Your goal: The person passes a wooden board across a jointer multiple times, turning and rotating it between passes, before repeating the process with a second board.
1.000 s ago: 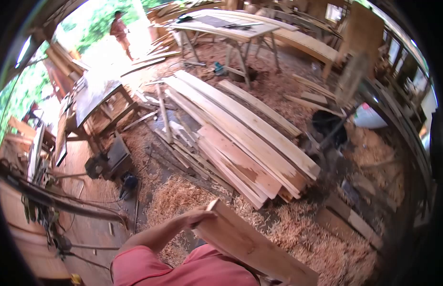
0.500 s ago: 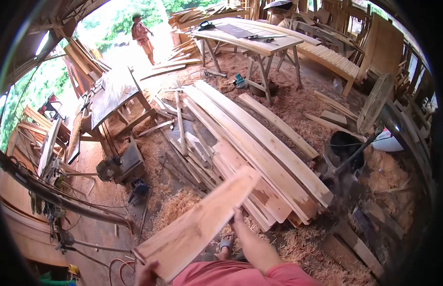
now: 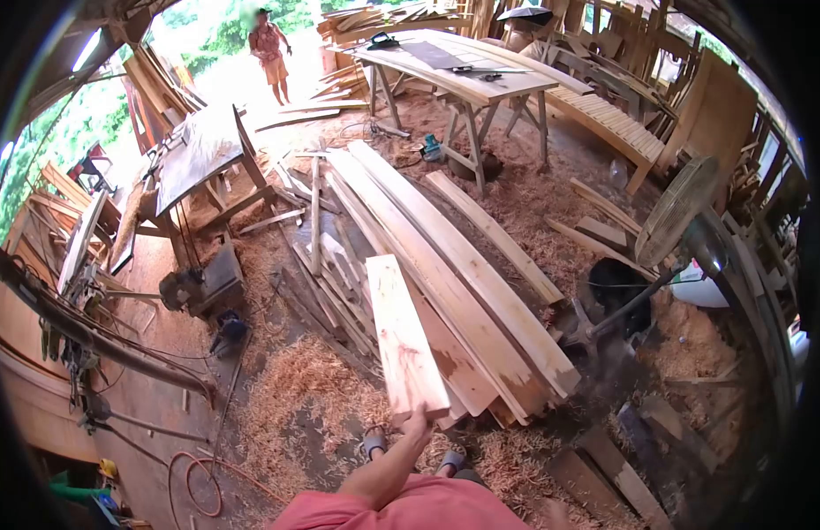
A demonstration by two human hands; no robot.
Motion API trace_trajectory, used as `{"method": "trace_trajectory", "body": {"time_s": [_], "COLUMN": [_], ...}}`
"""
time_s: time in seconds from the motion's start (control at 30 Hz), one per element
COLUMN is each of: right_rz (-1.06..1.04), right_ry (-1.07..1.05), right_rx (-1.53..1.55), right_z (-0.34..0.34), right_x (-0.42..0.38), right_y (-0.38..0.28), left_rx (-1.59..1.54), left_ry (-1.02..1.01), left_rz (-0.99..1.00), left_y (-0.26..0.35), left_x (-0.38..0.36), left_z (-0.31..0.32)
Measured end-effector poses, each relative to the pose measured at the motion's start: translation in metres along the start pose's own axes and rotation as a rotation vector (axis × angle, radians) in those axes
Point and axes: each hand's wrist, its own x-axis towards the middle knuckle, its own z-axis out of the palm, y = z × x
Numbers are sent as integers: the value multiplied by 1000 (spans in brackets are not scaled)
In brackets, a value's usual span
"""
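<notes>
My left hand grips the near end of a short, pale wooden board, its fingers closed on the edge. The board points away from me, and its far end overlaps the long planks and thin strips on the floor in this view. Those long planks lie side by side in a stack just right of the board. At the bottom edge, right of my red shirt, my right hand is only a faint motion blur, so its fingers do not show.
Thin offcuts lie left of the planks, and wood shavings cover much of the floor. A standing fan is at right. An orange hose loops at lower left. Beyond are a worktable and a standing person.
The board has swung from a slant across my front to pointing straight away, over the planks' left side. My right hand has let go of its edge; my left hand still holds the near end.
</notes>
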Motion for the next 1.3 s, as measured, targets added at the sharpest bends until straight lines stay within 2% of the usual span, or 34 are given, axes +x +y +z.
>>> {"method": "trace_trajectory", "body": {"time_s": [0.03,0.07,0.13,0.2,0.23,0.27,0.3,0.33,0.4,0.43,0.47,0.5,0.53,0.57,0.63,0.73,0.77,0.8,0.87,0.9,0.93,0.97,1.07,1.1,1.13,1.17,1.23,1.27,1.3], "right_rz": [44,80,104,113,120,130,143,153,133,4,-58,-268,-473,-531,-439,-349,-245,-135,88,117,143,166,178,364,359,302,185,84,-17], "right_ry": [116,218,312,354,360,355,338,312,195,-8,-79,-70,-30,-12,-56,209,228,231,272,222,171,184,344,264,262,222,180,192,206], "right_rx": [127,238,410,538,587,631,670,695,701,617,576,420,272,223,624,422,531,636,764,704,642,603,603,745,819,638,266,246,226], "right_z": [-27,-48,-63,-55,-45,-33,-16,3,45,67,89,111,131,156,179,187,181,179,197,210,223,240,317,318,328,328,294,281,273], "right_x": [-9,-18,-31,-44,-48,-53,-59,-63,-74,-76,-86,-79,-72,-49,-67,-116,-134,-161,-186,-185,-184,-181,-161,-172,-170,-162,-181,-170,-155], "right_y": [12,25,45,61,69,73,78,81,82,85,74,76,78,99,101,119,127,143,179,215,252,274,341,332,322,315,256,244,238], "left_rx": [71,227,661,1227,1447,1523,1594,1747,1850,1901,2047,2196,2209,2218,2245,2354,2096,2104,2339,2294,2307,2140,2162,2203,2241,2248,2256,2208,2182], "left_ry": [-57,-240,-505,-632,-733,-847,-963,-1036,-1261,-1385,-1417,-1458,-1475,-1495,-1483,-1104,-929,-657,-678,-566,-602,-694,-862,-911,-961,-1003,-1085,-955,-984], "left_rz": [-125,-234,-293,-183,63,220,379,315,184,106,77,43,66,84,-11,24,159,68,177,67,114,137,120,152,184,197,222,100,81], "left_y": [-15,-24,-44,-67,-79,-85,-93,-86,-63,-50,-42,-33,-19,-2,40,72,69,80,99,102,99,95,70,60,49,38,9,-5,-22], "left_x": [9,-4,-26,-50,-61,-71,-73,-84,-84,-84,-74,-64,-54,-49,-56,6,50,51,53,43,39,36,33,35,34,34,32,22,19], "left_z": [14,23,50,65,62,55,42,37,20,10,2,-5,-16,-26,-19,-47,-80,-78,-68,-61,-51,-47,-17,-6,7,20,49,59,72]}}
